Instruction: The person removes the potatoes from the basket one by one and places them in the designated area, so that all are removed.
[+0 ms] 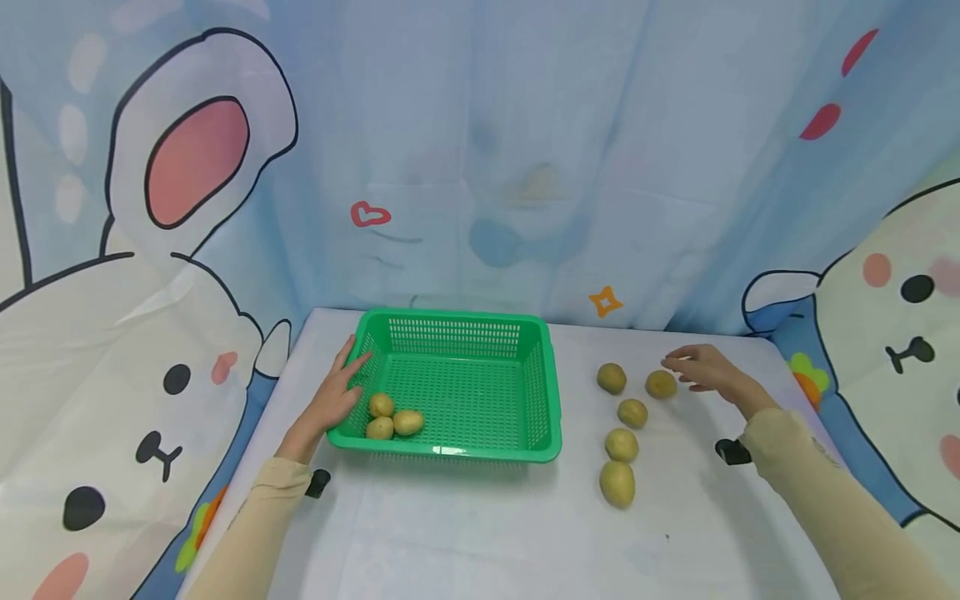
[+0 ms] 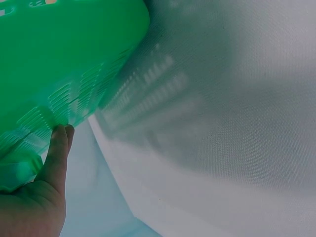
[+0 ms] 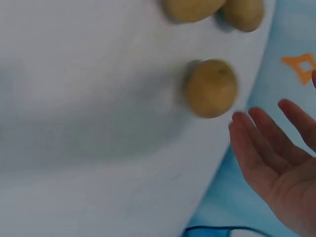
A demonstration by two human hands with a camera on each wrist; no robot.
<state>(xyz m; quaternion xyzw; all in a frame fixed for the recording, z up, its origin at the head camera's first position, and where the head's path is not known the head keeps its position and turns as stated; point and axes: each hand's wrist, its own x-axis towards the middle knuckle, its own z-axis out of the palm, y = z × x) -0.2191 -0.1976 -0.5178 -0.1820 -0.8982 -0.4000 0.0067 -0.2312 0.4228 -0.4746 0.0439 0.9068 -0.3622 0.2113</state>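
Left hand (image 1: 337,398) flat against near-left outer wall of green basket (image 1: 457,327), fingers straight, thumb on the slotted side in wrist view, grasping nothing. Right hand (image 1: 708,372) hovering just right of far-right potato (image 1: 661,384), fingers relaxed and extended, released, not touching it. Four more potatoes (image 1: 622,444) loose on white table (image 1: 487,533), right of basket, running near to far. Three potatoes in basket (image 1: 393,418) clustered at near-left corner, touching each other. Basket left of centre on table. Cartoon rabbit curtain (image 1: 480,150) behind and to both sides. Beige sleeves on both arms.
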